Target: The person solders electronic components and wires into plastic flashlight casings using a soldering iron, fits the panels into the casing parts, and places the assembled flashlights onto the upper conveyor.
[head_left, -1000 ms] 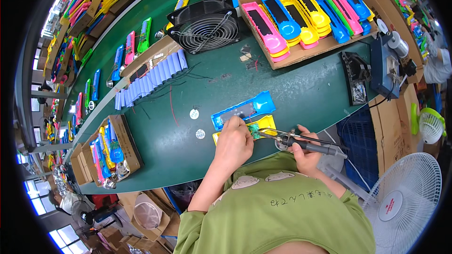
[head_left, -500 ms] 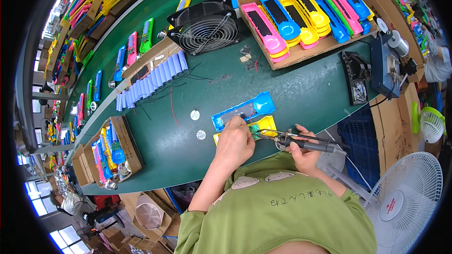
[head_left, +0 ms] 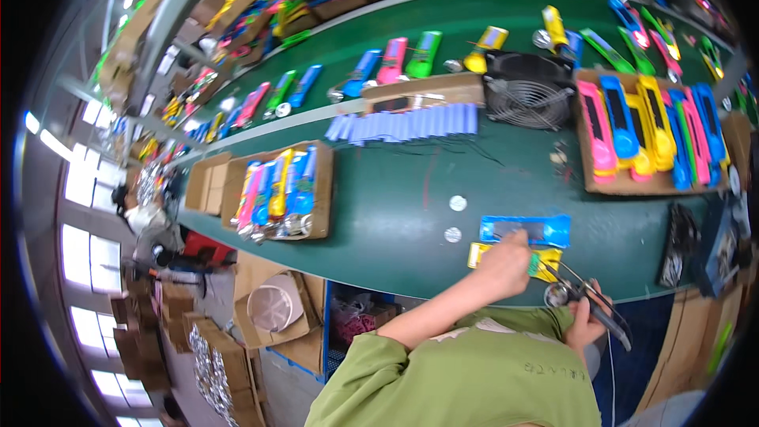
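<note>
A blue plastic casing (head_left: 558,231) with a dark panel lies across the table near its front edge. Closer to me is a yellow casing (head_left: 553,275) with a small green circuit board (head_left: 534,263) at it. My left hand (head_left: 506,269) rests over both casings, its fingers pinched together; whatever they grip is hidden beneath them. In my right hand (head_left: 582,329) is a soldering iron (head_left: 610,324) with a round reel-like part at its front. Its tip points at the yellow casing beside the board, but blur hides whether it touches.
Two white discs (head_left: 458,203) lie left of the casings. Behind are a row of purple battery cells (head_left: 403,124) with wires and a black fan (head_left: 528,103). Cartons of coloured casings stand right (head_left: 624,186) and left (head_left: 320,217). A blue box-shaped device (head_left: 718,241) sits far right.
The view has swung left, so the table and hands appear farther right. My left hand stays over the casings, and my right hand still holds the soldering iron.
</note>
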The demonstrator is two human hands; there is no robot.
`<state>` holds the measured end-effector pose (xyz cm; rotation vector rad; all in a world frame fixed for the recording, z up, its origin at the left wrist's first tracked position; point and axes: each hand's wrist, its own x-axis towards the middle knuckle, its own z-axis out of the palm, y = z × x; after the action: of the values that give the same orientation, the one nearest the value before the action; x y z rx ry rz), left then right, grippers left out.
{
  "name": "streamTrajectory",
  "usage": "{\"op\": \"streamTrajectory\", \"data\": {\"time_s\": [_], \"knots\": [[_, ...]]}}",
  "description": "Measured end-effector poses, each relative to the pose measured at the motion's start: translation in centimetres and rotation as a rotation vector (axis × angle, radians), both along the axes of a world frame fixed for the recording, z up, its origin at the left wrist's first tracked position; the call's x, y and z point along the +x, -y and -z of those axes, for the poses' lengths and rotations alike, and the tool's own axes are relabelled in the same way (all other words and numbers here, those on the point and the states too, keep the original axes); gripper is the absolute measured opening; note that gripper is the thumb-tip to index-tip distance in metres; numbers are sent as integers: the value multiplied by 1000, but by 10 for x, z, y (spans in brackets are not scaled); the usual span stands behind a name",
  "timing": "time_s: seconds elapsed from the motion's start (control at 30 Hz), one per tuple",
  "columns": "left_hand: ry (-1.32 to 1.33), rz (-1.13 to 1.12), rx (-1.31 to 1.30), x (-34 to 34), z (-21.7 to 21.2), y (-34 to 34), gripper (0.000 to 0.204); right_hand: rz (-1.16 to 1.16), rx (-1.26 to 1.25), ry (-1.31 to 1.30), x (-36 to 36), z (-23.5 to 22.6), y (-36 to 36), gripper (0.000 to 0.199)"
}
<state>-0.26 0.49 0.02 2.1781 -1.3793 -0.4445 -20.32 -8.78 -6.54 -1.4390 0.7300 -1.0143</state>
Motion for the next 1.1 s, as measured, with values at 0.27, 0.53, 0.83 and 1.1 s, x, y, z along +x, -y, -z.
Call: {"op": "streamTrajectory", "data": {"time_s": [0.27,0.53,0.83,1.1], "knots": [[37,-103,-63,-5,-8,-7,15,1,160,-2,13,-17,-3,21],[-1311,-643,-484,-38,8,-83,28,10,164,27,16,-21,-2,20],[-63,-563,-461,-22,3,-73,25,-24,39,24,15,-17,-2,18],[621,254,-197,25,-5,-92,35,25,68,2,15,-33,-9,20]]}}
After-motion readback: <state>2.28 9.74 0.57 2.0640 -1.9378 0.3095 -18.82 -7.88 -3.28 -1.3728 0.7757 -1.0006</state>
